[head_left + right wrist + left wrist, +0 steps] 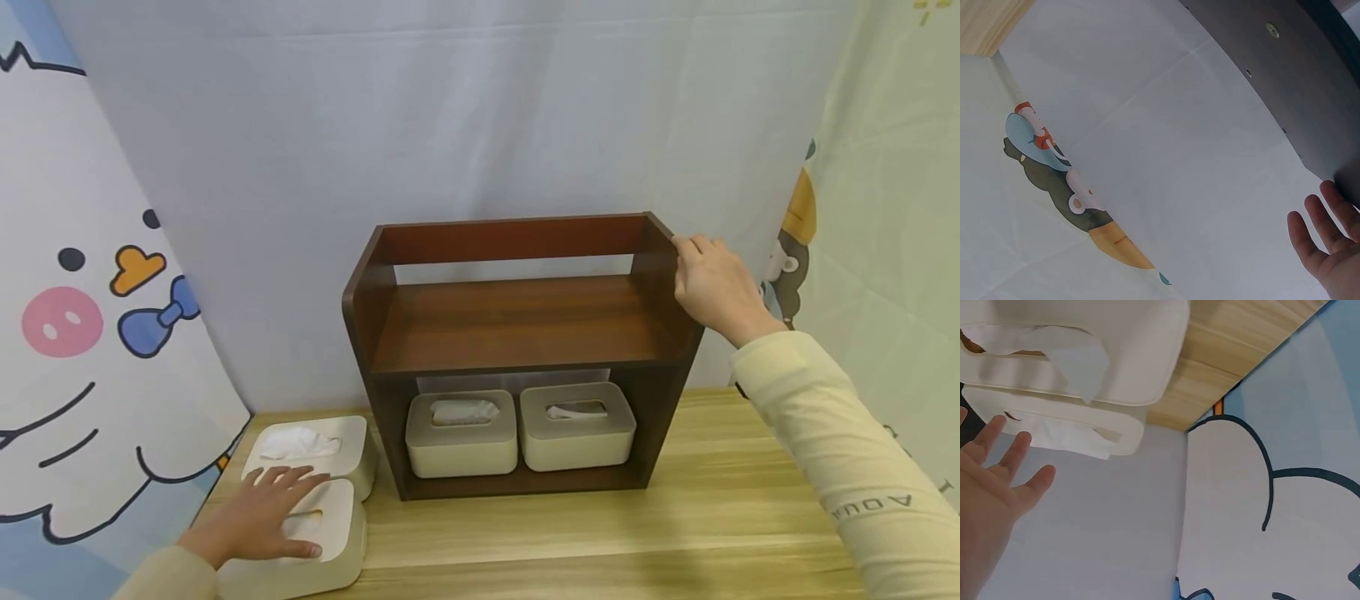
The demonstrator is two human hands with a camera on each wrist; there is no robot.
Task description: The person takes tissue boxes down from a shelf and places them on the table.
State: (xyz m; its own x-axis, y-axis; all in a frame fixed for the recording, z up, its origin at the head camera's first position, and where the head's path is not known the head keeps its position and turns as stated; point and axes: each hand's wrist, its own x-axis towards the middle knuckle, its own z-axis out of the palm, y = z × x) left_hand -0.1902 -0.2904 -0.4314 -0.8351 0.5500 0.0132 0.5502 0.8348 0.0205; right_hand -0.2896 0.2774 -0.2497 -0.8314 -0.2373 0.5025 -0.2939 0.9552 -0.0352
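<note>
A dark brown two-tier wooden shelf (pixel 502 325) stands in the middle of the head view. My right hand (pixel 712 279) rests at the top of its right side panel, fingertips at the upper edge. In the right wrist view the fingers (pixel 1310 240) are fairly straight beside the panel's outer face (pixel 1291 81). My left hand (pixel 258 517), fingers spread, is over the nearer of two cream tissue boxes (pixel 345 542) left of the shelf. Behind that one is the other tissue box (pixel 356 454), white tissue poking from its slot. The left hand grips nothing.
Two more tissue boxes (pixel 465 457) sit side by side on the shelf's lower tier. A pale wood-grain table (pixel 487 542) carries everything. A grey-white cloth (pixel 487 108) hangs behind, with cartoon-printed cloth (pixel 75 208) on the left and a paler printed cloth (pixel 892 275) on the right.
</note>
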